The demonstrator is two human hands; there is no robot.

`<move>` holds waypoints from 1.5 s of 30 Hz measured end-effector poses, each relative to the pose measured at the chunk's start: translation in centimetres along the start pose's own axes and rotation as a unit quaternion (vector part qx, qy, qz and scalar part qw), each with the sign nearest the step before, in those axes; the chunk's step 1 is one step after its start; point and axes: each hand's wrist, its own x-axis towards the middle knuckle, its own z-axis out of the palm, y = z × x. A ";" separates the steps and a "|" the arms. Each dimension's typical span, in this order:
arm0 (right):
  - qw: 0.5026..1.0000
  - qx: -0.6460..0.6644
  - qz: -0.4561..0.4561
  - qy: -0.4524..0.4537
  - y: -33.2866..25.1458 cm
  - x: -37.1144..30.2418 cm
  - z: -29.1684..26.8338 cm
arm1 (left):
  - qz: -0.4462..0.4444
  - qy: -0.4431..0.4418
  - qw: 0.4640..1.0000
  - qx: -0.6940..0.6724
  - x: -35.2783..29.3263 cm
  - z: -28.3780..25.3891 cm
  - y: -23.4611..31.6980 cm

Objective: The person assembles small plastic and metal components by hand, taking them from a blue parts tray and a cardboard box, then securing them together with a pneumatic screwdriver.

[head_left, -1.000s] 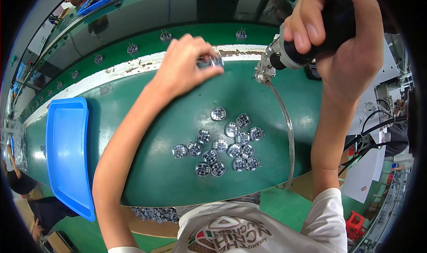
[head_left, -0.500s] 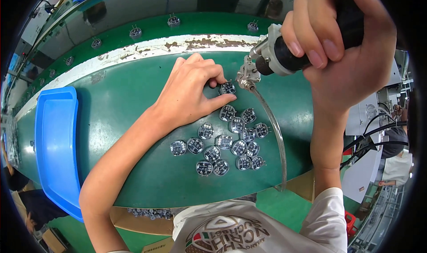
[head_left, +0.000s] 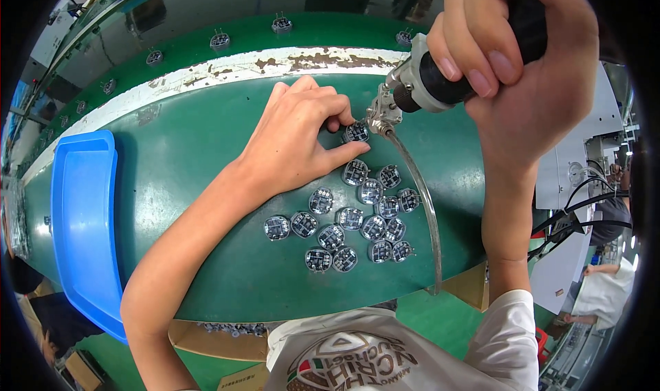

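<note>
Thumb and fingers of my left hand point(head_left: 292, 136) are closed on a small rounded clear part point(head_left: 355, 134) with a dark circuit board inside, at the worktable's middle. My right hand point(head_left: 519, 74) wraps round the black body of a power screwdriver point(head_left: 434, 81), held sideways with its tip to the left. The metal feed head point(head_left: 381, 112) at that tip meets the held part's right edge; whether they touch, I cannot tell. A clear hose point(head_left: 424, 195) hangs from the head across the table. Several similar parts point(head_left: 350, 218) lie loosely grouped below my left hand.
A blue tray point(head_left: 82, 219) stands on the left of the green table point(head_left: 213, 288). Beyond a chipped white ledge point(head_left: 240, 68), a green conveyor point(head_left: 185, 47) carries spaced parts with pins. Below the table edge is a cardboard box point(head_left: 216, 345) of small pieces. Machinery and cables are at right.
The screwdriver's head has come slightly left, closer to the part in my left hand. Parts on the conveyor have shifted right. My left hand keeps its hold.
</note>
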 end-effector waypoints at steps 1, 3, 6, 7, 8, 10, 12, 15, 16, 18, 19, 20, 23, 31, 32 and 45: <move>1.000 0.001 0.001 -0.002 0.0 0.0 0.1 | -0.001 0.000 1.000 0.001 0.0 0.0 0.0; 1.000 0.003 0.002 -0.007 0.1 0.2 0.3 | -0.013 -0.002 1.000 -0.006 0.0 -0.1 0.2; 1.000 0.003 0.003 -0.012 0.3 0.4 0.3 | -0.014 -0.002 1.000 -0.010 0.0 0.0 0.3; 1.000 0.004 0.003 -0.013 0.3 0.4 0.3 | -0.015 -0.003 1.000 -0.010 0.1 0.0 0.3; 1.000 0.004 0.004 -0.015 0.3 0.4 0.4 | -0.020 -0.006 1.000 -0.011 0.1 0.0 0.4; 1.000 0.005 0.004 -0.018 0.3 0.4 0.4 | -0.026 -0.009 1.000 -0.012 0.1 -0.1 0.4; 1.000 0.006 0.004 -0.021 0.2 0.3 0.4 | -0.017 -0.006 1.000 0.003 0.1 -0.1 0.3; 1.000 0.009 0.001 -0.028 0.0 0.3 0.4 | -0.013 -0.004 1.000 -0.002 0.1 0.0 0.0; 1.000 0.009 -0.001 -0.028 -0.1 0.3 0.3 | -0.010 -0.004 1.000 -0.001 0.0 -0.1 0.0; 0.999 0.011 -0.004 -0.030 -0.3 0.4 -0.3 | -0.023 -0.027 0.999 -0.004 -0.1 -0.3 0.1; 0.999 0.010 -0.005 -0.030 -0.3 0.5 -0.6 | -0.021 -0.028 0.999 -0.006 -0.1 -0.2 0.1; 0.999 0.008 -0.008 -0.030 -0.7 0.8 -2.3 | -0.006 -0.027 1.000 0.011 0.0 -0.3 0.4; 0.999 0.011 -0.013 -0.035 -1.8 0.8 -4.6 | 0.008 0.006 1.000 0.018 0.2 0.0 1.1; 0.998 0.021 -0.005 -0.053 -0.5 0.7 -2.0 | 0.009 -0.037 0.999 0.006 -0.1 -0.2 0.0; 0.998 0.020 -0.005 -0.055 -0.4 0.7 -1.5 | -0.005 -0.035 0.999 -0.018 -0.1 -0.4 0.3; 0.996 0.021 -0.003 -0.090 -0.1 0.1 -0.2 | -0.016 -0.040 0.998 -0.041 -0.1 -0.5 0.2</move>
